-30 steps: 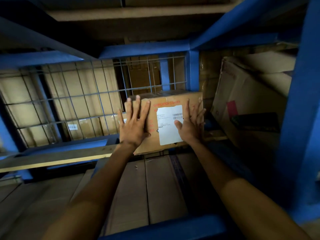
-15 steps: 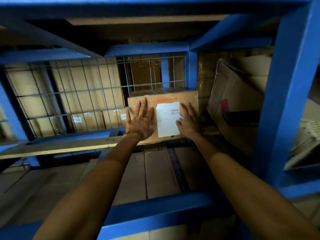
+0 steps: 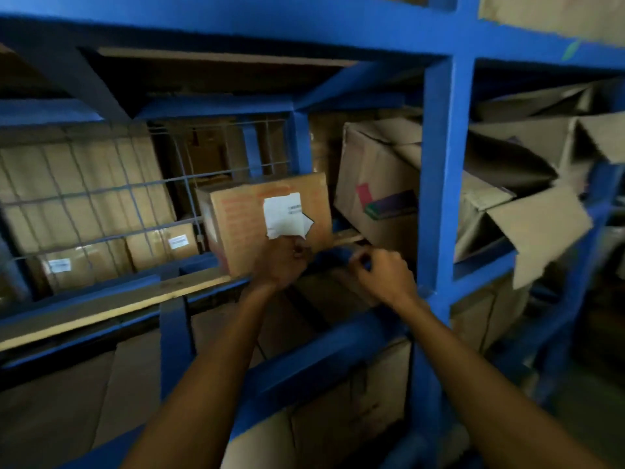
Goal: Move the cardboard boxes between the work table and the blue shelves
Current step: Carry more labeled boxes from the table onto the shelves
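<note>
2 hands are in my view, both reached into the blue shelves [image 3: 443, 184]. My left hand [image 3: 279, 260] sits at the lower front edge of the small cardboard box [image 3: 267, 221], its fingers curled against the bottom of that face just under the torn white label [image 3: 285, 214]; whether they actually grip the edge or only touch it I cannot tell, the frame is blurred there. My right hand [image 3: 382, 272] is apart from the box, to its right and a little nearer me, fingers loosely curled and holding nothing I can make out.

The small cardboard box stands on the wooden shelf board [image 3: 111, 302], turned slightly so that 2 of its sides show, with its back near the wire mesh panel [image 3: 101, 198]. Just beside it on the right a larger cardboard box [image 3: 378, 184] leans tilted, a red and dark print on its face. Behind the mesh I see more stacked cartons [image 3: 84, 184], 2 of them with small white labels. Right of the upright post, open cartons with loose flaps [image 3: 534, 211] fill the neighbouring bay, and further cardboard lies on the level below my forearms.
</note>
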